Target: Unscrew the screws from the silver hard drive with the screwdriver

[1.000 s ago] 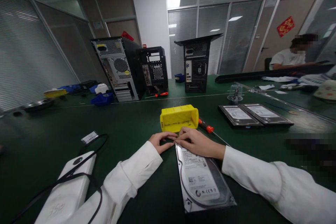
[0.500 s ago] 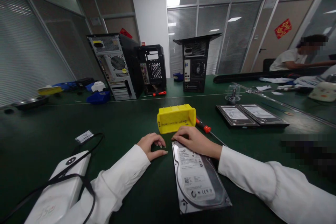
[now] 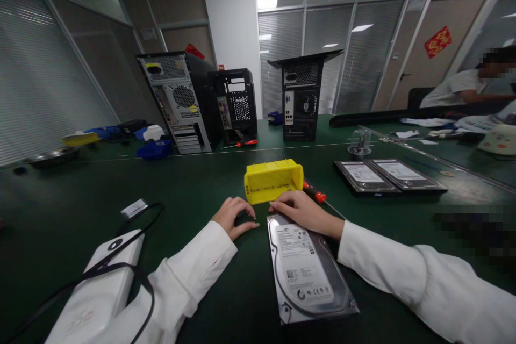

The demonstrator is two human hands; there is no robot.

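A hard drive (image 3: 304,274) with a white label lies flat on the green table, label up. My right hand (image 3: 304,210) is over its far end. Its fingertips are pinched together just above the drive's far left corner, and anything between them is too small to make out. To the left of the drive, my left hand (image 3: 236,217) is held low with curled fingers and the thumb apart, nothing visible in it. Beyond my hands a yellow bin (image 3: 274,180) lies with its opening towards me. Partly behind my right hand is a red and black screwdriver (image 3: 315,193).
Two more hard drives (image 3: 382,177) lie at the right, near a clear plastic container (image 3: 359,144). A white power bank (image 3: 97,285) with a black strap is at the left. Computer cases (image 3: 183,105) stand at the back. A person (image 3: 463,88) sits at far right.
The view has shifted slightly. My right fingertips have lifted a little from the drive's far corner, and the gap between my left thumb and fingers looks about the same.
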